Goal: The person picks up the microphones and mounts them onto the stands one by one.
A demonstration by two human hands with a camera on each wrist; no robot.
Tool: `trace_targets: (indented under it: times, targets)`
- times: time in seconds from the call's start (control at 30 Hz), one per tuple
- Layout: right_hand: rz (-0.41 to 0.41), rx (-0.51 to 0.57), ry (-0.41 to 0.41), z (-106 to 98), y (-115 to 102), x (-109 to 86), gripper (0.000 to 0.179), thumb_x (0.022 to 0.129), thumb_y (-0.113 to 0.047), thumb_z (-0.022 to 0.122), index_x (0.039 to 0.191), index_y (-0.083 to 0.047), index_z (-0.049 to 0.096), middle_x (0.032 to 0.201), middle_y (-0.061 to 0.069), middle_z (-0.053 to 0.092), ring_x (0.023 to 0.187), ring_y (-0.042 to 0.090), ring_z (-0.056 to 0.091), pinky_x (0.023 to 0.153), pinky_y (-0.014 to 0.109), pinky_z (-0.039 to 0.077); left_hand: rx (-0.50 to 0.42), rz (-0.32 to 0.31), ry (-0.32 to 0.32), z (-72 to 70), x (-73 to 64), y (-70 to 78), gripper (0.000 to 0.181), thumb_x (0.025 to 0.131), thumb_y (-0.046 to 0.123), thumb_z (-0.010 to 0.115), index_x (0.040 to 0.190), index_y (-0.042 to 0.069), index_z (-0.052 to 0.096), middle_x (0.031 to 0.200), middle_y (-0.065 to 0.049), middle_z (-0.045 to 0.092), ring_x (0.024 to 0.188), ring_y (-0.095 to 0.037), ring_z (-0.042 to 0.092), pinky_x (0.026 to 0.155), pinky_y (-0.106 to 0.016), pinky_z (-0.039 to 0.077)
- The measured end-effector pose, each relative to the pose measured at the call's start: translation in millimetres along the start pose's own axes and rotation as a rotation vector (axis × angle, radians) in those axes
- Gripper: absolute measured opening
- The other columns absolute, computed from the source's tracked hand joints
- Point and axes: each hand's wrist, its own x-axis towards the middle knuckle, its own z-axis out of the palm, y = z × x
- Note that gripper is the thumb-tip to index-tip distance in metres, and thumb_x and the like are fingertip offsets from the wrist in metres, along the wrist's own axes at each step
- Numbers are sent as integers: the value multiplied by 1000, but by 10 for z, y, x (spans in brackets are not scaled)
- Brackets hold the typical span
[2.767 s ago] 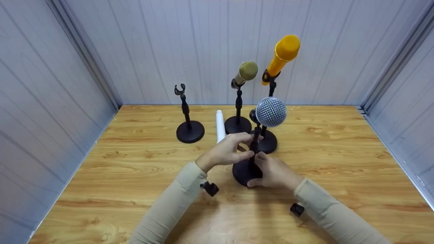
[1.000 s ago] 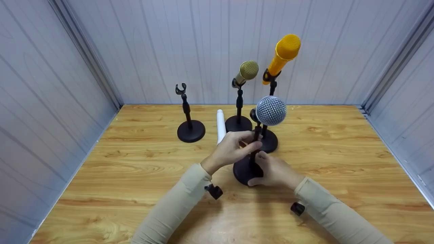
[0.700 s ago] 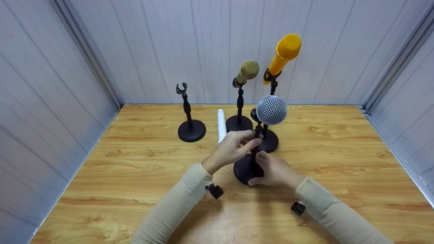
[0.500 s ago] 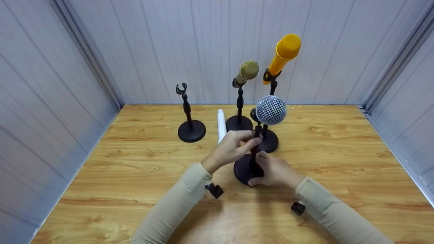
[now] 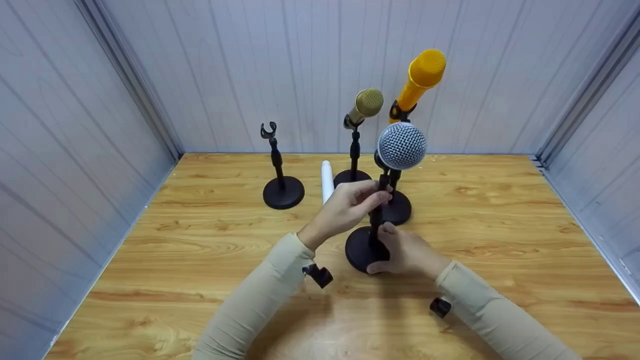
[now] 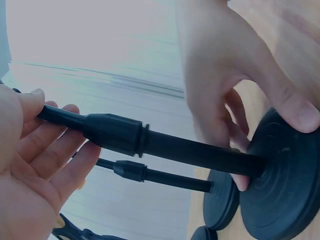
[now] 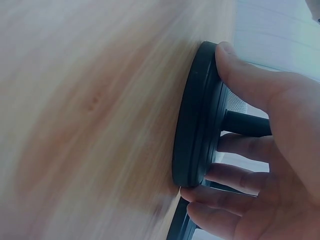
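Observation:
A black desktop microphone stand (image 5: 362, 248) bears a microphone with a silver mesh head (image 5: 401, 146), tilted toward the camera. My left hand (image 5: 349, 206) pinches the stand's upper pole between thumb and fingers, just below the clip. In the left wrist view, a thin upper rod (image 6: 62, 117) comes out of a thicker collar (image 6: 114, 131), and the left fingers lie around that rod. Low down, my right hand (image 5: 407, 252) holds the round base (image 7: 195, 120), with the thumb on its edge and the fingers around the far side. The base sits on the wooden table.
Close behind stand a gold microphone (image 5: 367, 104) and a yellow microphone (image 5: 425, 72), each on its own black stand. A white microphone (image 5: 327, 180) lies beside the left hand, partly hidden by it. Farther left is a stand with an empty clip (image 5: 268, 130). Panel walls enclose the table (image 5: 200, 260).
My left hand has closed on the pole and moved up. The silver microphone head has risen with it, overlapping the yellow microphone's stand higher up. My right hand stays at the base.

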Motion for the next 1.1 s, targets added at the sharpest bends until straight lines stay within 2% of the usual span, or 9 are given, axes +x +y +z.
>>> trace_targets:
  times: [0.27, 0.37, 0.53, 0.7, 0.77, 0.83, 0.97, 1.1]
  targets:
    - [7, -13, -3, -4, -3, -3, 75, 79, -55, 83, 122, 4, 66, 120, 17, 60, 100, 36, 66, 87, 48, 54, -20, -18, 0, -7, 71, 105, 18, 105, 11, 57, 112, 1, 69, 103, -6, 73, 90, -10, 68, 80, -33, 58]
    - [7, -16, 0, 3, 1, -4, 76, 79, -56, 82, 123, 4, 65, 121, 18, 60, 100, 36, 66, 87, 48, 54, -55, -39, -3, -2, 73, 110, 20, 106, 14, 56, 113, -1, 67, 106, -6, 72, 95, -16, 69, 83, -34, 58]
    - [-5, -2, 1, 15, 25, -4, 79, 80, -57, 81, 125, 5, 64, 124, 20, 60, 104, 38, 65, 89, 50, 54, -89, -50, -4, 9, 60, 96, 24, 107, 14, 54, 116, -6, 63, 109, -12, 71, 102, -29, 69, 88, -34, 56]
    - [-11, 61, -30, -46, 82, -4, 74, 86, -54, 77, 129, 4, 62, 129, 20, 59, 111, 36, 63, 93, 50, 52, -72, -59, -9, 10, 66, 99, 22, 107, 14, 54, 115, -4, 63, 107, -8, 71, 99, -26, 70, 87, -33, 57]
    - [-8, 132, -14, -109, 118, -6, 67, 89, -48, 76, 131, 3, 61, 130, 17, 60, 115, 34, 61, 96, 51, 50, -61, -62, -20, 5, 76, 114, 20, 107, 15, 54, 114, -2, 63, 106, -9, 71, 98, -25, 70, 86, -33, 57]
    - [-8, 247, 14, -178, 154, -3, 57, 92, -39, 76, 132, -1, 60, 131, 13, 62, 120, 31, 60, 101, 51, 48, -53, -60, -32, 0, 90, 128, 20, 107, 15, 53, 114, -2, 62, 105, -10, 70, 97, -27, 69, 85, -33, 57]
    - [2, 566, 55, -285, 196, 0, 49, 96, -25, 73, 139, -10, 58, 138, 6, 61, 129, 29, 56, 106, 55, 43, -37, -57, -43, -16, 108, 153, 21, 107, 17, 53, 114, -2, 62, 104, -11, 69, 94, -22, 69, 84, -33, 57]
    - [-2, 810, 93, -295, 190, 4, 47, 100, -20, 68, 144, -9, 54, 139, 8, 60, 127, 30, 57, 106, 48, 45, -17, -47, -42, -28, 103, 155, 21, 107, 17, 53, 114, -2, 62, 104, -10, 69, 92, -19, 69, 82, -33, 57]
